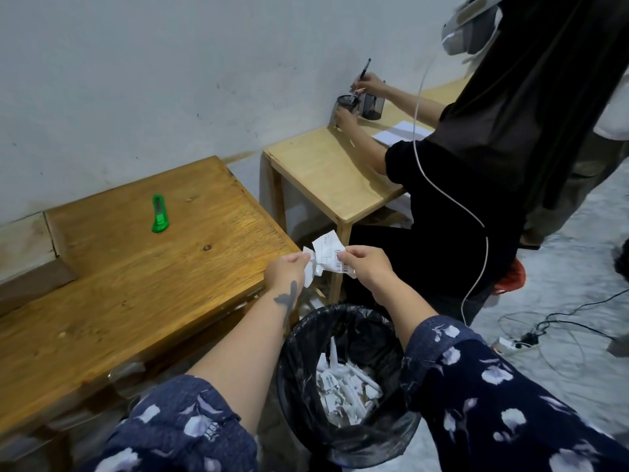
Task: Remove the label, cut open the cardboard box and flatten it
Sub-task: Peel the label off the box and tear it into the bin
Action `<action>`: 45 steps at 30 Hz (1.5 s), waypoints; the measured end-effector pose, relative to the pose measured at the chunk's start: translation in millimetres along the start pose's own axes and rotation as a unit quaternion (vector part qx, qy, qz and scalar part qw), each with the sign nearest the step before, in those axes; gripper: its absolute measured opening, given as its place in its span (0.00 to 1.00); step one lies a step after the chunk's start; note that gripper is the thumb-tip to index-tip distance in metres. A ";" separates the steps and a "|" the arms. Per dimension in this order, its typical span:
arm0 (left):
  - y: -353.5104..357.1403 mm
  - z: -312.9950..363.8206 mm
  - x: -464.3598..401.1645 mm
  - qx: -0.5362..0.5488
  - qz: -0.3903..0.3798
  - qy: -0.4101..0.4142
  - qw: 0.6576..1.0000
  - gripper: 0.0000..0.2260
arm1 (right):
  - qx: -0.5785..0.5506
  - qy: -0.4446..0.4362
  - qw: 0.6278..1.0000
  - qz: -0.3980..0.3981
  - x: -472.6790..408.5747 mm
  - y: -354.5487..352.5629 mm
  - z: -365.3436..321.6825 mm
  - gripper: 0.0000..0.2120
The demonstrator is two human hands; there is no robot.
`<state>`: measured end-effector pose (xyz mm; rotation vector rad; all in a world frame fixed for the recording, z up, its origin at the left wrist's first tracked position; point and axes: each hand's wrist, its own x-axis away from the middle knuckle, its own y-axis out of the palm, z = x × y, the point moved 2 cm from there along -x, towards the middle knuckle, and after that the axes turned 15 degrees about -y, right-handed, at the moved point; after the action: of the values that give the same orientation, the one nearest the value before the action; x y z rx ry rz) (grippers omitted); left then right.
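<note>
A crumpled white label (326,252) with a barcode is pinched between both hands, off the right edge of the wooden table (136,267). My left hand (287,272) grips its left side and my right hand (366,265) its right side. Both hold it above and just beyond a bin lined with a black bag (299,342), which contains several white paper scraps (347,386). A green utility knife (159,213) lies on the table at the back. No cardboard box is in view.
A lighter wooden table (323,165) stands to the right, where another person in black (459,216) sits handling pens in dark cups (372,105). A white cable (452,199) hangs by them. Cords and a power strip (510,344) lie on the floor at right.
</note>
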<state>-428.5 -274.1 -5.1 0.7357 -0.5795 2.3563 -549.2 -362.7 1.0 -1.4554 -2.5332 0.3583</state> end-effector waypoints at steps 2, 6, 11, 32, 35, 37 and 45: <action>1.0 4.4 0.3 -0.001 0.018 0.005 1.000 0.10 | 0.008 -0.008 1.000 -0.009 -1.3 -0.9 -2.0 0.06; 1.5 14.0 2.3 -0.074 0.016 0.169 0.983 0.08 | 0.127 -0.027 0.991 -0.015 -4.2 -6.5 3.7 0.08; 10.9 19.1 5.5 -0.361 0.018 0.333 0.871 0.07 | 0.226 -0.095 0.963 -0.113 -2.3 -11.9 -8.4 0.07; 23.7 -17.7 -22.3 -0.112 0.028 -0.159 0.981 0.25 | 0.226 -0.066 0.972 0.022 26.6 -44.5 14.9 0.10; 30.2 -20.4 -22.9 -0.107 -0.018 -0.106 0.988 0.18 | 0.170 -0.045 0.984 0.031 29.4 -48.9 23.2 0.10; 31.6 -25.9 -22.0 -0.108 -0.045 -0.090 0.989 0.17 | 0.160 -0.033 0.986 0.032 32.5 -48.4 27.4 0.10; 10.6 -52.6 -21.3 -0.206 0.022 -0.068 0.976 0.15 | 0.189 0.028 0.981 0.034 37.5 -87.2 59.3 0.11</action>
<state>-440.2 -261.5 -60.3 0.6969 -1.1127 2.1298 -656.4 -379.1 -27.0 -1.3800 -2.2194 0.7511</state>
